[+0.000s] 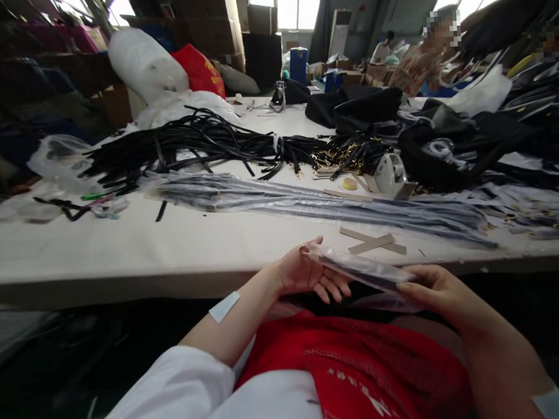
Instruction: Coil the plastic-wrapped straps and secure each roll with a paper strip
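The left hand [313, 273] is palm up with its fingers loosely spread, not squeezing. The right hand [431, 286] pinches a bagged strap [360, 272] between thumb and fingers.

In the head view, the bagged strap is dark, inside clear plastic, and goes like a bridge from one hand to the other. Its long way runs left to right, and the right side dips a bit closer to the body. A small gold ring [304, 250] is by the left thumb. Both hands touch it, so neither is nearer. I cannot tell how much is hidden under the right hand.

It is held up at the table's [122, 243] front edge. Just behind it are crossed card strips [379, 242], then a long pile of bagged straps [269, 197].
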A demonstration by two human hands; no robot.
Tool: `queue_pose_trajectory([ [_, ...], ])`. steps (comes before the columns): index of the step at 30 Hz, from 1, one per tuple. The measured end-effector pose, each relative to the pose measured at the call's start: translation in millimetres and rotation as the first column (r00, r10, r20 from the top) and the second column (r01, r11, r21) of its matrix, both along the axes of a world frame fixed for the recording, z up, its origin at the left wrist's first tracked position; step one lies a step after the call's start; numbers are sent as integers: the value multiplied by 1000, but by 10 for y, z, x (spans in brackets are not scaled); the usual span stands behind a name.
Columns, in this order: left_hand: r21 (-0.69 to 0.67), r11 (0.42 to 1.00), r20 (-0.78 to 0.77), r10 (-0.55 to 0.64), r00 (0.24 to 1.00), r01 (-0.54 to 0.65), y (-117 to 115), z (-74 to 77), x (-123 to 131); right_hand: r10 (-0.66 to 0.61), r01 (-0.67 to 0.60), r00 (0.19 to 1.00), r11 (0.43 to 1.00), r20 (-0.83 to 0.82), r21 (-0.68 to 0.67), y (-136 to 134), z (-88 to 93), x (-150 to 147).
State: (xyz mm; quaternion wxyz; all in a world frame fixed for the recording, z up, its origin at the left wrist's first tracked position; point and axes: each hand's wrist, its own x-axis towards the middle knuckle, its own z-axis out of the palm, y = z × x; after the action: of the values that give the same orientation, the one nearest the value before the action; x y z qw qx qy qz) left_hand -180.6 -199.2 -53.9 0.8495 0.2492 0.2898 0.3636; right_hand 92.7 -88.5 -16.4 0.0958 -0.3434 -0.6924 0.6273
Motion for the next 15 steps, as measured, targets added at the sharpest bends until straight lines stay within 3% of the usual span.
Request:
queue_pose_trajectory([
  [4,150,984,-26,-90,996,93,42,-62,-100,102,-104,991,994,88,25,85,25,94],
  [7,237,952,-206,-147,967,196,34,-22,-86,116,-120,986,992,123,31,80,47,109],
  [11,222,929,-399,-190,897,296,-20,73,36,110,-119,980,992,164,43,68,43,90],
  [15,247,902,-485,-201,851,353,-38,56,118,145,-161,976,983,163,91,103,-6,90],
])
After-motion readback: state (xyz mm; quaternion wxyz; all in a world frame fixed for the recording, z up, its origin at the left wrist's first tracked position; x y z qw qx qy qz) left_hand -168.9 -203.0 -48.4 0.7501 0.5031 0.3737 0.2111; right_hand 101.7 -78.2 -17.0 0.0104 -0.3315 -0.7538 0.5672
